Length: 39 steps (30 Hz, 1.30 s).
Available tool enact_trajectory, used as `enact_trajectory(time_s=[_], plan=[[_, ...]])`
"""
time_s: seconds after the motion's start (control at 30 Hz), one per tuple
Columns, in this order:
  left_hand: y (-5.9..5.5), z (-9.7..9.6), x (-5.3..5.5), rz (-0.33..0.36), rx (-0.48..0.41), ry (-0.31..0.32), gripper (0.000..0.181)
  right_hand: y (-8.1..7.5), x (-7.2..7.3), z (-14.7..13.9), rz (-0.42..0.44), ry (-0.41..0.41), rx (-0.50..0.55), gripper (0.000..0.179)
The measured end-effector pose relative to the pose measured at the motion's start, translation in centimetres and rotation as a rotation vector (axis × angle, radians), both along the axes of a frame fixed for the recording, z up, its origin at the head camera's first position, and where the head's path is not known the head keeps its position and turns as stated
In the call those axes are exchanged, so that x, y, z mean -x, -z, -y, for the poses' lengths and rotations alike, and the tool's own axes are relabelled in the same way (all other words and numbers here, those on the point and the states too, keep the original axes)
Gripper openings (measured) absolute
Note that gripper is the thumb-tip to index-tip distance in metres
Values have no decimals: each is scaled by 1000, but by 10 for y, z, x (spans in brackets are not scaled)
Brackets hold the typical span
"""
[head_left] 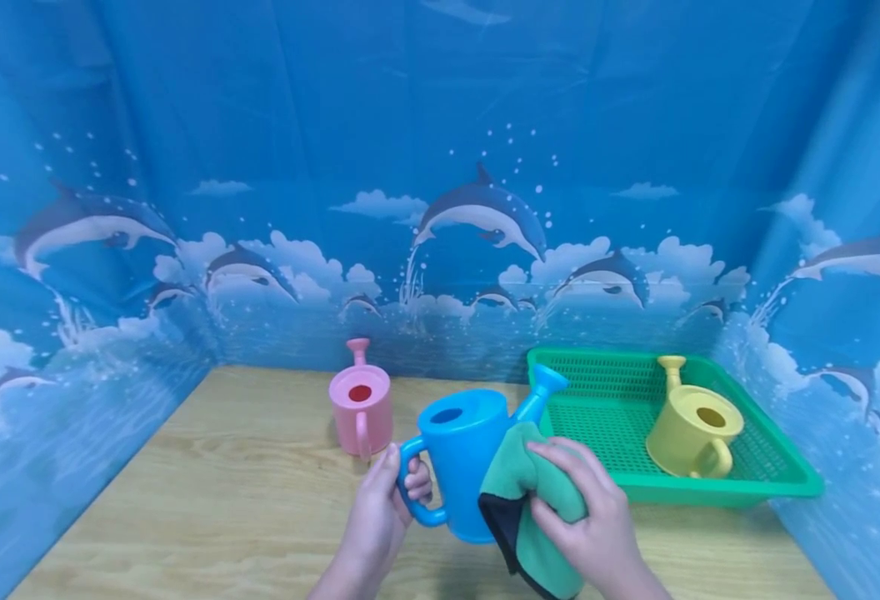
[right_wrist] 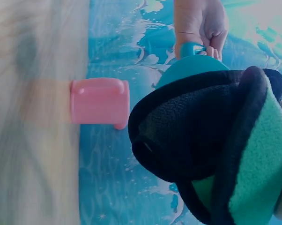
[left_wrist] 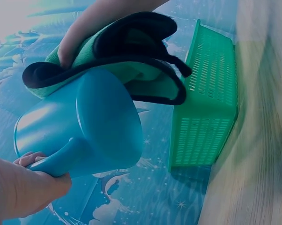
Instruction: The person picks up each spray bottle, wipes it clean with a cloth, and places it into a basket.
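A blue watering can point(head_left: 470, 467) is held up above the table by my left hand point(head_left: 383, 508), whose fingers curl round its handle point(left_wrist: 61, 157). Its spout points right and upward. My right hand point(head_left: 593, 517) grips a green cloth with black edging point(head_left: 530, 475) and presses it on the can's right side, below the spout. In the left wrist view the cloth point(left_wrist: 108, 61) wraps part of the can's body, whose smooth base faces the camera. The cloth point(right_wrist: 258, 173) hides most of the can in the right wrist view.
A pink watering can point(head_left: 361, 417) stands on the wooden table point(head_left: 207, 467) behind my left hand. To the right lies a green plastic basket point(head_left: 597, 425) with a yellow watering can point(head_left: 695, 429) inside. A blue dolphin-print curtain point(head_left: 380, 125) encloses the back and sides.
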State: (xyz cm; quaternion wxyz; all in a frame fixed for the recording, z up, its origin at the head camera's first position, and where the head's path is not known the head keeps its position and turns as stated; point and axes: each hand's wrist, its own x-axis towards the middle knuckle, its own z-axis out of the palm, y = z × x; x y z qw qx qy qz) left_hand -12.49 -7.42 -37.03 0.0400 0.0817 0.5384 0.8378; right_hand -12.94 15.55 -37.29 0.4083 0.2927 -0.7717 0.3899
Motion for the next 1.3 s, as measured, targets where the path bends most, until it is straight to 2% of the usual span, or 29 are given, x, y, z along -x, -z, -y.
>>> enact_trajectory(time_s=[0.17, 0.4, 0.53, 0.77, 0.83, 1.03, 1.3], plan=[[0, 1, 0, -16, -11, 15, 35, 9, -2, -6, -14, -14, -18, 53], [-3, 6, 1, 19, -11, 2, 36, 20, -5, -10, -21, -74, -32, 57], [-6, 9, 1, 25, -19, 15, 36, 20, -6, -13, 9, -114, -40, 61], [-10, 11, 0, 50, -17, 41, 35, 14, 0, -19, 84, -188, 15, 62], [-10, 11, -1, 49, -19, 47, 35, 12, 2, -20, 107, -179, 16, 61], [-8, 9, -1, 47, -15, 62, 35, 8, 4, -21, 179, -83, 3, 58], [-7, 7, -1, 35, 7, 76, 35, 0, 12, -18, 123, 60, 62, 55]])
